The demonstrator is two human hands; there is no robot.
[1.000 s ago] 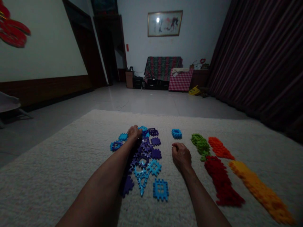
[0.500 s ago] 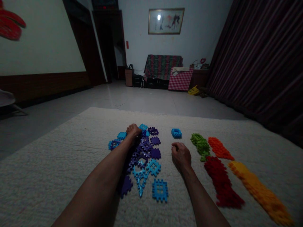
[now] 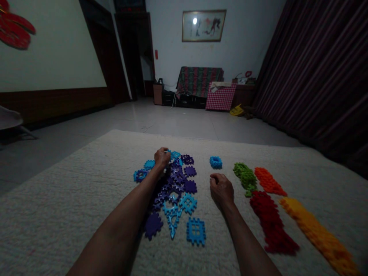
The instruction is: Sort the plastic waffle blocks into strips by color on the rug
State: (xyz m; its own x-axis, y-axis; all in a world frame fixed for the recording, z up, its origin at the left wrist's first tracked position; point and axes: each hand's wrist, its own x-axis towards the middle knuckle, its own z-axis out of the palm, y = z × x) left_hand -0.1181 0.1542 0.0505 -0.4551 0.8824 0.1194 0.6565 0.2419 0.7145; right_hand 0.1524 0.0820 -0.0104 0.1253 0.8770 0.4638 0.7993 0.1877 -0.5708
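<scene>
Dim room, so take the fine detail with a pinch of salt. Everything's laid out on a shaggy white rug (image 3: 71, 199), no desk here.

The left hand (image 3: 161, 157) is stretched out to the far end of the blue and purple pile (image 3: 176, 184). Its grip looks pressed together on the left edge of a light-blue tile (image 3: 174, 155), which sits at the pile's far tip, just right of the fingertips. Looks like a pinch to me, though the light is poor.

The pile's long axis runs near to far, and the left forearm lies right along its left side. So the left hand is clearly the nearer one to that tile.

The right hand (image 3: 221, 188) rests on bare rug to the right of the pile. Its grip is loosely curled in, with nothing showing inside it. Just beyond it, slightly left, sits a small blue stack (image 3: 215, 162), apart from the knuckles.

Further right are sorted strips: green (image 3: 245, 177), orange (image 3: 268, 180), red (image 3: 270, 222) and yellow (image 3: 316, 230).
</scene>
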